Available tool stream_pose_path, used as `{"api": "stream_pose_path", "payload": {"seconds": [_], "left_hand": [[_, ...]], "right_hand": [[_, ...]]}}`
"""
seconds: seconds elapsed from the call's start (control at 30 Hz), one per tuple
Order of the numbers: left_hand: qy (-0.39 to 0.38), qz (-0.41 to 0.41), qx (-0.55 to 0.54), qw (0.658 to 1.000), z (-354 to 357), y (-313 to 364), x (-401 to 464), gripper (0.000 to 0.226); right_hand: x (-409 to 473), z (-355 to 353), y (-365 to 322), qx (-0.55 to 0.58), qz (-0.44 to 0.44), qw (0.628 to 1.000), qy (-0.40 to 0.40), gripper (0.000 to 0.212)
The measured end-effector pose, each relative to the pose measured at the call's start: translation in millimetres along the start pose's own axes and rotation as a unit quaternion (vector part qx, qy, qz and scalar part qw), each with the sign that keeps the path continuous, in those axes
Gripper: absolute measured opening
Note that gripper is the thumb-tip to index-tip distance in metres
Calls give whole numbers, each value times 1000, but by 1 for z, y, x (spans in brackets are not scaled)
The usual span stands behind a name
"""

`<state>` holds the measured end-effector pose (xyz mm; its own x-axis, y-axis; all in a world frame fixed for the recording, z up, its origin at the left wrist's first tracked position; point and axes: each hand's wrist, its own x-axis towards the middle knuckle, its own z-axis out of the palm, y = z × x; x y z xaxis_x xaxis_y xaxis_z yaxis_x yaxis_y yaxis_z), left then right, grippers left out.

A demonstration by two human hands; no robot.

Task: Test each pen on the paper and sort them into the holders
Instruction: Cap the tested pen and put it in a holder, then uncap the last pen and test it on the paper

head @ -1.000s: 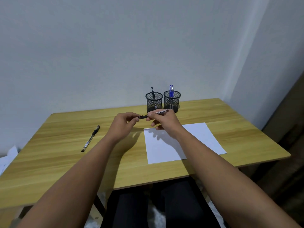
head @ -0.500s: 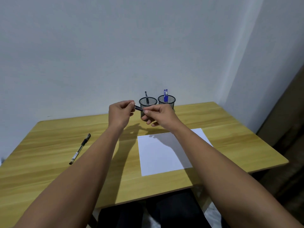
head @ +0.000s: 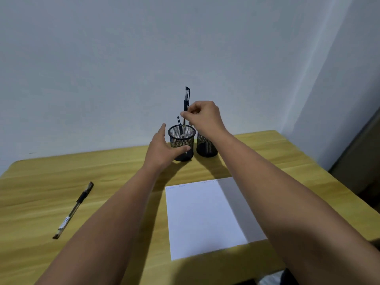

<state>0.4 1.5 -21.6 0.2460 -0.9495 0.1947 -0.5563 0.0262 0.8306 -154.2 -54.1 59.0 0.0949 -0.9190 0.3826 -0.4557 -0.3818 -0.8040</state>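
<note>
My right hand (head: pixel 202 117) pinches a capped black pen (head: pixel 186 103) upright, its lower end inside the rim of the left black mesh holder (head: pixel 182 144). Another black pen (head: pixel 179 125) stands in that holder. My left hand (head: pixel 162 150) is open beside the left holder, thumb touching its front wall. The right mesh holder (head: pixel 206 146) is partly hidden behind my right wrist. A white sheet of paper (head: pixel 207 217) with faint marks along its top edge lies in front of me. One more black pen (head: pixel 73 210) lies on the table at the left.
The wooden table (head: pixel 51 182) stands against a plain white wall. Its right edge runs close to a wall corner, and the front edge is just below the paper. My two forearms stretch over the table's middle.
My hands parted. The right hand turned the pen upright and carried it over to the left holder. The left hand let go of the pen and moved beside the holder.
</note>
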Motion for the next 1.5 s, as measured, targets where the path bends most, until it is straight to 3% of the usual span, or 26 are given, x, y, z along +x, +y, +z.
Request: {"api": "stream_pose_path", "payload": {"seconds": [0.2, 0.4, 0.57, 0.73, 0.87, 1.03, 1.13, 1.33, 1.5], "left_hand": [[18, 10, -22, 1000, 17, -11, 8, 93], [-2, 7, -22, 1000, 2, -8, 1, 88], [22, 9, 73, 997, -45, -10, -26, 50], [15, 12, 217, 976, -126, -41, -54, 21], [-41, -23, 310, 950, -181, -80, -76, 30], [-130, 26, 401, 906, -208, -111, -96, 41], [-94, 41, 398, 912, -214, -121, -99, 37], [-59, 68, 371, 924, -214, -127, -100, 19], [-50, 75, 360, 928, -208, -127, -105, 12]], "right_hand": [[1, 24, 23, -99, 11, 995, -23, 18], [-11, 25, 8, -162, 19, 986, -18, 9], [-34, 27, -16, -165, 25, 986, -26, 12], [-72, 60, -47, -150, 18, 982, -115, 11], [-102, 102, -66, -134, 17, 964, -229, 15], [-128, 152, -73, -114, 22, 949, -293, 10], [-138, 171, -71, -101, 38, 944, -311, 8], [-149, 179, -69, -99, 52, 933, -342, 25], [-149, 169, -65, -125, 41, 928, -349, 5]]}}
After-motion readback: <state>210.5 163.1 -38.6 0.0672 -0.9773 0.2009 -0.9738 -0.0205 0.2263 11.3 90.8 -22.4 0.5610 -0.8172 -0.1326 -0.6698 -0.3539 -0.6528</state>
